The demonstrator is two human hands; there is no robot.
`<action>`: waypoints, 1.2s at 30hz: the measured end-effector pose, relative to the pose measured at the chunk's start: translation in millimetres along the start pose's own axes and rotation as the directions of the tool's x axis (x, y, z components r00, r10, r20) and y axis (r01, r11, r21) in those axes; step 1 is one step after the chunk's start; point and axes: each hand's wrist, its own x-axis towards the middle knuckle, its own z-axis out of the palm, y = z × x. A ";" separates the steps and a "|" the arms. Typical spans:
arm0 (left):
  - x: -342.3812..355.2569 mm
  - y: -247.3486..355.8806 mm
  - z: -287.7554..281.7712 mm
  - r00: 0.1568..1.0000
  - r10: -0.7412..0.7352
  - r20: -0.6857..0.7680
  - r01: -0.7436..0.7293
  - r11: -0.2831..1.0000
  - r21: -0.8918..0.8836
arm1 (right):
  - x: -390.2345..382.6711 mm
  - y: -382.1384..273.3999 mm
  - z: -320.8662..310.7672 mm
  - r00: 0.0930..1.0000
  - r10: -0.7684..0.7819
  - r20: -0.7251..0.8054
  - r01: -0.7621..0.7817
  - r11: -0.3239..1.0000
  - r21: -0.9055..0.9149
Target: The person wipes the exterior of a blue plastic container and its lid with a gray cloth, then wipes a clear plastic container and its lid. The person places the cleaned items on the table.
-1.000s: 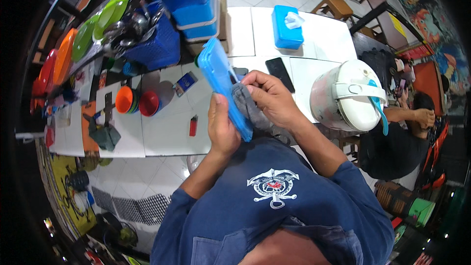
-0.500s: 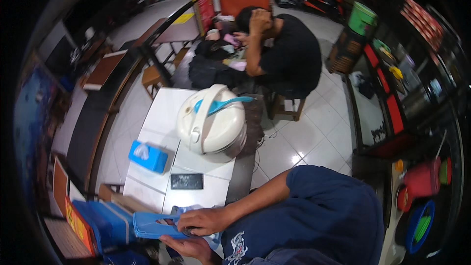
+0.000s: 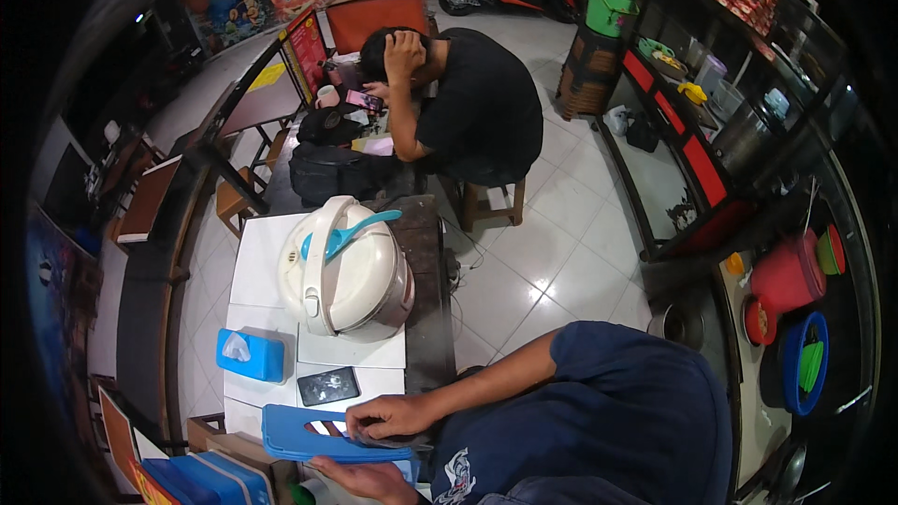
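A flat blue plastic box with an oval opening (image 3: 290, 432), like a tissue box, is held in front of me at the table's near edge. My left hand (image 3: 363, 479) supports it from below, palm up, its fingers partly hidden by the box. My right hand (image 3: 391, 416) lies over the opening with its fingers curled. Something dark shows under those fingers, too unclear to name. White and brown stripes show through the opening. Just beyond the box lies a black phone (image 3: 328, 386). Another blue tissue box (image 3: 251, 355), with a tissue sticking out, stands to its left.
A white rice cooker (image 3: 360, 266) with a turquoise rice paddle (image 3: 360, 229) on its lid stands on the white-topped table (image 3: 248, 266). Beyond it, a person in black (image 3: 482, 103) sits on a stool. Lower left are stacked blue boxes (image 3: 210, 482); at right, a blue basin (image 3: 804, 365).
My view has shifted, so the table items sit farther left and lower. Both hands stay at the blue box, whose opening shows more clearly. The seated person keeps one hand at the head.
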 end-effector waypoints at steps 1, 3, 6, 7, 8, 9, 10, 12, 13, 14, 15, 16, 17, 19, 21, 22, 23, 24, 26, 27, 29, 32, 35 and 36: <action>0.0 1.2 -1.1 1.000 -0.002 0.007 0.003 0.999 -0.035 | 2.3 3.8 -2.4 0.999 -0.033 -0.021 0.032 0.999 -0.019; 2.1 1.6 -3.3 1.000 -0.018 0.006 0.018 0.991 -0.132 | 6.9 12.1 -6.8 0.994 -0.095 -0.054 0.093 0.994 -0.052; 4.7 3.4 -33.7 0.996 -0.081 -0.023 0.071 0.954 -0.291 | 28.3 1.6 -9.6 0.998 -0.070 -0.008 0.070 0.996 -0.049; 9.0 -6.4 -47.8 0.997 -0.070 0.030 0.076 0.942 -0.328 | 32.5 0.2 -22.0 0.993 -0.108 0.048 0.114 0.981 -0.156; 8.0 -3.4 -54.4 0.996 -0.074 0.058 0.090 0.932 -0.351 | 38.4 -3.3 -23.2 0.998 0.004 0.068 -0.003 1.000 -0.016; 7.7 -3.1 -50.9 0.997 -0.054 -0.052 0.037 0.956 -0.290 | 42.9 -6.8 -29.2 0.993 0.012 0.118 -0.053 0.935 0.350; 3.6 5.2 -49.5 0.988 -0.079 -0.131 0.041 0.962 -0.271 | 47.1 -12.4 -32.8 0.987 0.012 0.160 -0.080 0.898 0.432; 0.3 10.9 -54.0 0.985 -0.049 -0.165 0.004 0.966 -0.258 | 56.9 -29.8 -37.3 0.970 0.073 0.230 -0.192 0.811 0.552; 0.0 13.7 -56.8 0.988 -0.031 -0.153 -0.006 0.971 -0.238 | 62.1 -31.9 -38.0 0.964 0.102 0.247 -0.238 0.751 0.616; -1.2 13.3 -61.7 0.982 -0.017 -0.190 -0.031 0.969 -0.244 | 67.0 -33.2 -38.3 0.955 0.131 0.266 -0.282 0.680 0.676; -0.2 11.2 -65.5 0.976 -0.003 -0.220 -0.054 0.966 -0.254 | 73.2 -33.1 -37.7 0.954 0.137 0.265 -0.293 0.600 0.745; 0.5 9.5 -68.4 0.970 0.007 -0.244 -0.074 0.962 -0.264 | 76.7 -27.2 -38.4 0.956 0.131 0.262 -0.291 0.533 0.795; 0.9 10.4 -68.8 0.961 0.013 -0.277 -0.087 0.962 -0.258 | 80.8 -18.1 -39.8 0.951 0.097 0.292 -0.303 0.462 0.834; 1.7 12.5 -66.4 0.942 0.020 -0.334 -0.109 0.962 -0.249 | 90.5 -1.7 -44.6 0.920 0.027 0.391 -0.372 0.374 0.850; 1.1 11.8 -69.6 0.928 0.037 -0.370 -0.132 0.963 -0.236 | 91.9 3.2 -46.9 0.910 0.205 0.360 -0.414 0.412 0.811; 1.0 12.5 -69.3 0.923 0.043 -0.383 -0.144 0.960 -0.239 | 93.8 2.3 -46.4 0.895 0.292 0.338 -0.438 0.429 0.790; 2.0 13.4 -69.6 0.917 0.048 -0.396 -0.154 0.958 -0.242 | 96.5 0.0 -45.8 0.881 0.357 0.310 -0.456 0.471 0.755; 0.4 11.9 -73.2 0.913 0.065 -0.402 -0.169 0.959 -0.228 | 100.3 -11.8 -40.5 0.860 0.422 0.285 -0.484 0.504 0.715; 1.0 9.1 -77.0 0.911 0.060 -0.407 -0.152 0.968 -0.198 | 101.8 4.4 -52.4 0.830 0.455 0.322 -0.551 0.580 0.600; -1.3 8.3 -81.7 0.900 0.061 -0.431 -0.150 0.973 -0.175 | 104.4 -15.1 -42.9 0.832 0.478 0.280 -0.541 0.591 0.598; -2.6 12.8 -80.7 0.892 0.046 -0.449 -0.165 0.959 -0.230 | 105.8 -35.4 -49.9 0.845 0.443 0.300 -0.534 0.655 0.535; -1.4 21.6 -78.2 0.912 0.036 -0.408 -0.187 0.922 -0.338 | 112.4 -68.9 -45.2 0.907 0.088 0.412 -0.298 0.826 0.478; 2.2 23.1 -70.4 0.945 0.015 -0.327 -0.157 0.898 -0.411 | 109.1 -73.1 -20.0 0.847 -0.116 0.519 -0.030 0.964 0.264; 1.0 22.0 -68.8 0.951 -0.002 -0.308 -0.127 0.909 -0.398 | 104.4 -65.1 0.2 0.805 -0.199 0.559 0.223 0.974 0.026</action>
